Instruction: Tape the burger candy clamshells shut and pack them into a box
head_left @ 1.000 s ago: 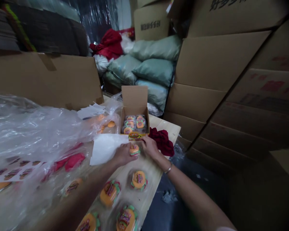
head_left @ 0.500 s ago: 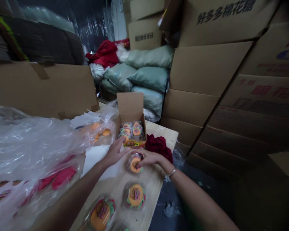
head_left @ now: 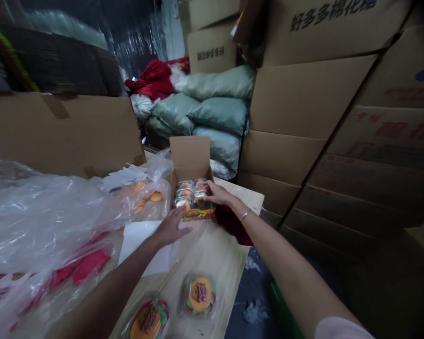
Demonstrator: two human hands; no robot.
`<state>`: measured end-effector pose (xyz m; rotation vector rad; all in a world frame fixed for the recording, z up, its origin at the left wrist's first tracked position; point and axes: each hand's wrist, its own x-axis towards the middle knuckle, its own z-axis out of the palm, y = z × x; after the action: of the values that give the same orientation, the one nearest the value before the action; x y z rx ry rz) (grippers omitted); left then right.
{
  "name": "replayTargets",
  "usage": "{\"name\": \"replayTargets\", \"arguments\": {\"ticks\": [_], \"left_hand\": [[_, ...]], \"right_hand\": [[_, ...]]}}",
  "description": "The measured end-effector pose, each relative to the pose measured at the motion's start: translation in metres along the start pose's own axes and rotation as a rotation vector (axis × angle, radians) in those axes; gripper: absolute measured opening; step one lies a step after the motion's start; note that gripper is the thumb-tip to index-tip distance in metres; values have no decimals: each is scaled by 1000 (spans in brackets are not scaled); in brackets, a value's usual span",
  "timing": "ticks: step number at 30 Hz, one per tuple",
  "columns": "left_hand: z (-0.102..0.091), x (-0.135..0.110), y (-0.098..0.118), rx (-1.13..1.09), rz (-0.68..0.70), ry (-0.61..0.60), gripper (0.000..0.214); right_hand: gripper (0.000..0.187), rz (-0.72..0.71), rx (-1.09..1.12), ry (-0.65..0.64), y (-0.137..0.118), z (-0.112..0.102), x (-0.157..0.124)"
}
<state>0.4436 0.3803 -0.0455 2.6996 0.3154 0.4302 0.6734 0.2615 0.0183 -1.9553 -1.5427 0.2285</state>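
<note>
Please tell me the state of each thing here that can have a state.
Small cardboard display box: lid open, partly filled.
Burger-shaped candy packs in clear plastic: sealed, lying flat.
Left hand: open, resting flat on white paper sheet.
Right hand: at box; grip unclear.

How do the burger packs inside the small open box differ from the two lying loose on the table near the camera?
The packs in the small box sit tightly side by side in rows, while the loose packs lie apart on the wooden table. The right hand rests on the boxed ones; neither hand touches the loose ones. The left hand lies by the box front. Both sets look alike: orange burger shapes in clear shells.
</note>
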Motion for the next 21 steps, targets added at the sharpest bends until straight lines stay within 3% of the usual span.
{"name": "replayTargets", "arguments": {"ticks": [4, 10, 21], "left_hand": [[-3, -3, 3, 1, 2, -23, 70], [-4, -7, -1, -3, 33, -15, 67], [-9, -24, 3, 29, 29, -27, 66]], "right_hand": [[41, -61, -131, -134, -4, -7, 6], [31, -39, -256, -125, -17, 1, -2], [35, 13, -453, -177, -18, 2, -8]]}}
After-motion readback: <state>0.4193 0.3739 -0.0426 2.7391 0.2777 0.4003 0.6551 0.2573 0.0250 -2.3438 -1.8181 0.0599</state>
